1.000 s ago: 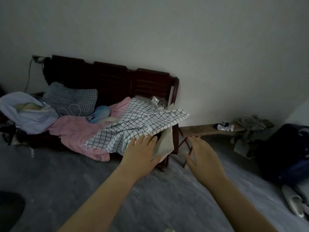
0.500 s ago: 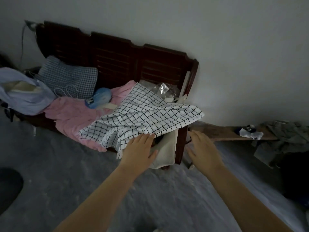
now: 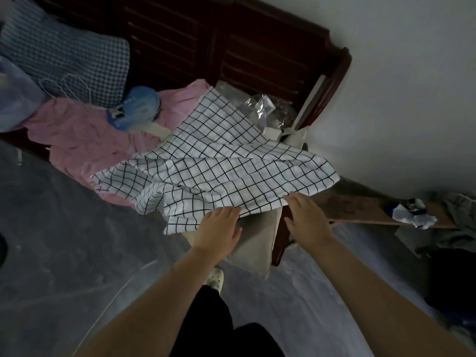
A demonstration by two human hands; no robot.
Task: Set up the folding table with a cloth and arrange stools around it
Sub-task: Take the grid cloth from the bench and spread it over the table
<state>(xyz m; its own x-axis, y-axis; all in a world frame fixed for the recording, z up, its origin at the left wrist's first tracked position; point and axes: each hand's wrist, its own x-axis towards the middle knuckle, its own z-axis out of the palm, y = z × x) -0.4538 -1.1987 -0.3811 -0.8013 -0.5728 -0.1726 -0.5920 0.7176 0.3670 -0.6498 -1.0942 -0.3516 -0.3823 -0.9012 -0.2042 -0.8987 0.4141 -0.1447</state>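
Cloth [image 3: 219, 171] lies draped over the settee [image 3: 257, 47] front edge. Left hand [image 3: 219, 228] and right hand [image 3: 306, 217] are at its hem, fingers straight, gripping nothing. Risk: a quick pull could drag the plastic bag [image 3: 260, 109], nearer the settee back, off with it.

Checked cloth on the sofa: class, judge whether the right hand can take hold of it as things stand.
Probably yes: the right hand, fingers straight, is at the near edge of the checked cloth, nothing between them.

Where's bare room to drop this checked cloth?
Bare: the grey floor in front of the dark wooden settee, and the low brown plank between settee and crumpled white-blue rag. Crowded: the settee seat, under pink sheet and clear plastic.
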